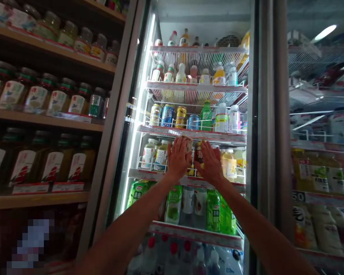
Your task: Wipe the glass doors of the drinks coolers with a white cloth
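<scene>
Left hand [177,159]: fingers extended, hold unclear. Right hand [211,163]: fingers spread beside dark bottle [198,152], hold unclear; best kept above shelf edge [195,181].

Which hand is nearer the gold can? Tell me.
Your left hand, just below the gold can. Your right hand is below it and farther to the right.

Seeing cans [168,115] left of bottles [221,117] on a fridge shelf [212,135] at the frame's centre, with drinks [149,153] on the lower shelf [145,175] just beneath. Finding jars [67,35] at upper left of the frame, on a rack [46,200].
</scene>
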